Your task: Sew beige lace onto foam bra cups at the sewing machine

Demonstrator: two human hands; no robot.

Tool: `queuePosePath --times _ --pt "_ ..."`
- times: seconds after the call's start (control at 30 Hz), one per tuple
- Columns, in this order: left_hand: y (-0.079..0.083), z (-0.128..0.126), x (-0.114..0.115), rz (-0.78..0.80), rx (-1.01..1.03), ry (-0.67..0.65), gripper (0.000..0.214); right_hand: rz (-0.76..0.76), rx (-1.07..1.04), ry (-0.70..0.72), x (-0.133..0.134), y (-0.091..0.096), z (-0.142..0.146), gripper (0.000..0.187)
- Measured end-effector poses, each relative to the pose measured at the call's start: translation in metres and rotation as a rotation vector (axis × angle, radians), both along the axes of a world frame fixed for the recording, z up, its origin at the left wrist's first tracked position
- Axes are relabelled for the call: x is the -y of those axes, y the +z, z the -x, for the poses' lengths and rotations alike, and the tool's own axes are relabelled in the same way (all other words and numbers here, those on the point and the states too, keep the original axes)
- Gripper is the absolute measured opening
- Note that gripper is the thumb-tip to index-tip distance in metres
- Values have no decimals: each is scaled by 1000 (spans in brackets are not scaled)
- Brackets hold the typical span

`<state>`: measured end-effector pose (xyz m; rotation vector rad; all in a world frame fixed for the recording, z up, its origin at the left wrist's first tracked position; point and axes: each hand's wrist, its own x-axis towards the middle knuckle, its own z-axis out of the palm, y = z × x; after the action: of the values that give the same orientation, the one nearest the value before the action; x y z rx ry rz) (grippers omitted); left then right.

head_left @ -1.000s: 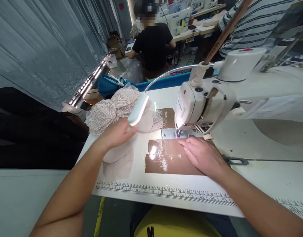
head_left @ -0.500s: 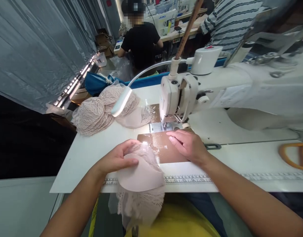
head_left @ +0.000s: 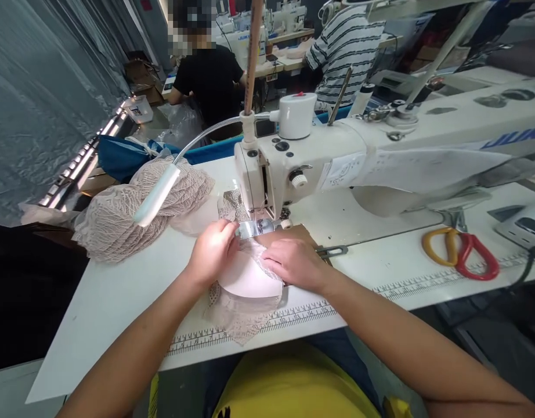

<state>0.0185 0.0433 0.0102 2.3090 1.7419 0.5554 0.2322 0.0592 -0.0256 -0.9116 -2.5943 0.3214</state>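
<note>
On the near side of the sewing head [head_left: 267,165], the lace-trimmed piece [head_left: 250,276] is laid, its upper left edge grasped by the left hand [head_left: 213,249] and its right edge touched by the right hand [head_left: 296,262], whose grip cannot be told. Lace pieces [head_left: 123,223] are stacked left of the head.

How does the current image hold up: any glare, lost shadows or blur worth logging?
Head view: the smooth cup piece reads almost white under bright light, with little surface detail; head view: the black area at lower left is too dark to make out; head view: the sewing machine looks softer toward the right edge; head view: a person's head is pixelated.
</note>
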Motion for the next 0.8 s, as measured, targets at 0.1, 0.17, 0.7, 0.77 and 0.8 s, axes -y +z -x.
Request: queuePosePath --times 0.1,0.17,0.7,0.77,0.8 --pt "4 -5 12 -108 -89 -284 25 -1 14 -53 -1 -1 1 19" --pt "-2 -11 17 -103 -122 -443 26 19 26 -81 -1 1 2 19" --pt "-21 -4 -9 19 -245 -418 53 -53 196 -201 -8 3 8 19" --pt "-21 -3 -12 39 -238 -420 54 -42 202 -218 -10 5 8 17" --pt "-22 -3 -14 49 -231 -418 54 -38 207 -227 -10 5 9 17"
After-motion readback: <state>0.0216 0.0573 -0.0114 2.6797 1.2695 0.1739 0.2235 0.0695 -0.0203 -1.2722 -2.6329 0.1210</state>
